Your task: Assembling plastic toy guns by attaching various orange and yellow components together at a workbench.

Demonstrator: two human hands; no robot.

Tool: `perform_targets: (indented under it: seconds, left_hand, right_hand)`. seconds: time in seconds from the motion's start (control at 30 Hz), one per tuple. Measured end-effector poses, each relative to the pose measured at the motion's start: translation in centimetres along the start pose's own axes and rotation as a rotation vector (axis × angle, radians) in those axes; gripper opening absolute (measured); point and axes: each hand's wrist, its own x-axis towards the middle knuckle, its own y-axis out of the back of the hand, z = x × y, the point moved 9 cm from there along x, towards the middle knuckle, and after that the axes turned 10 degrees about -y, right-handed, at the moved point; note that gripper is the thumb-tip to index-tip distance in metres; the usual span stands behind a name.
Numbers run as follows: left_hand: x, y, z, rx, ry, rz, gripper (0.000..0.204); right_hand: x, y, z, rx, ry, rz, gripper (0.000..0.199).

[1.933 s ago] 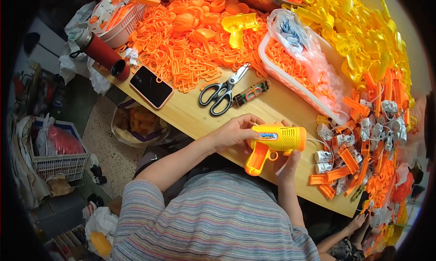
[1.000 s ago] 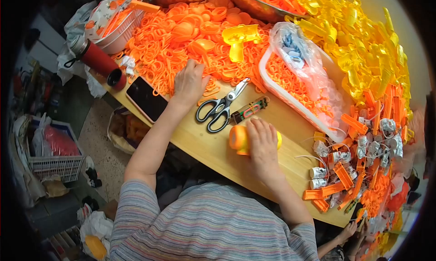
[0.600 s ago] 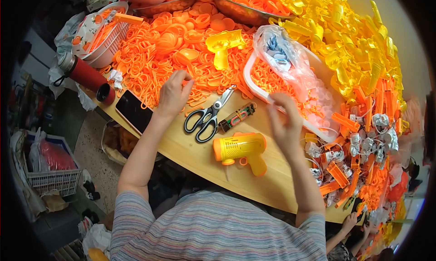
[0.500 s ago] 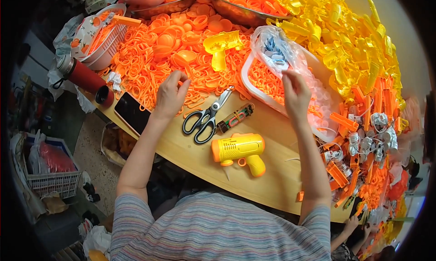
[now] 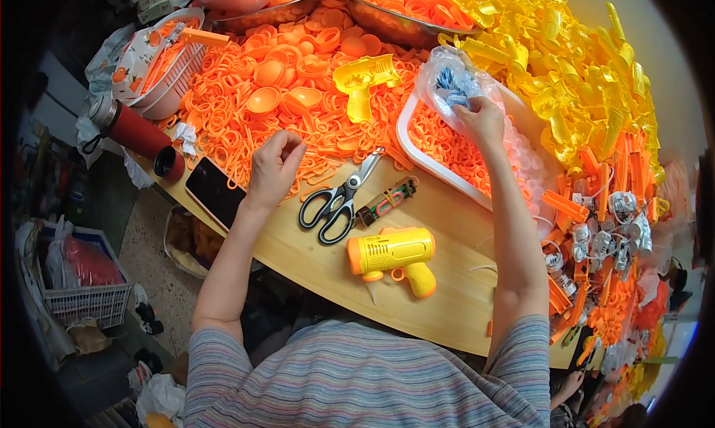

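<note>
My right hand (image 5: 484,122) reaches to a clear plastic bag (image 5: 426,81) of small blue pieces (image 5: 453,85). Its fingertips are drawn together at those pieces, and what they pinch is hidden. My left hand (image 5: 273,169) hovers in front of the orange parts, fingers curled in; anything inside them cannot be seen. Between my forearms a yellow and orange toy gun (image 5: 392,255) lies on its side. Behind it are black-handled scissors (image 5: 339,201) and a small dark bundle with coloured wires (image 5: 386,201). A yellow half-shell of a toy gun (image 5: 363,85) rests on the orange heap.
A heap of orange plastic parts (image 5: 261,78) covers the far table. The bag lies on a white tray (image 5: 406,134) of orange rings. Yellow shells (image 5: 573,70) are piled far right. A phone (image 5: 214,192) and red flask (image 5: 138,126) stand left; another person's hand (image 5: 570,385) shows lower right.
My right hand has moved forward and a little left, down to the blue pieces in the bag. My left hand has dropped slightly toward me, still curled.
</note>
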Motion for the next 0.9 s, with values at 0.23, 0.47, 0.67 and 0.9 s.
perform_targets:
  seconds: [0.23,0.47,0.67,0.9]
  left_hand:
    - [-0.3,0.0,-0.4,-0.031,0.006,0.019,0.010]
    - [-0.8,0.1,-0.9,-0.085,0.034,0.047,0.009]
    - [-0.6,0.4,0.5,-0.048,-0.073,0.112,0.007]
    - [-1.7,0.1,0.2,-0.289,0.055,0.161,0.010]
  right_hand:
    - [0.9,-0.3,1.8,0.237,-0.010,-0.007,0.031]
    - [0.7,-0.5,2.7,0.556,-0.102,-0.168,0.019]
    - [0.1,0.1,3.1,0.623,-0.123,-0.202,0.018]
    - [-3.3,1.8,0.7,0.912,-0.136,-0.377,0.013]
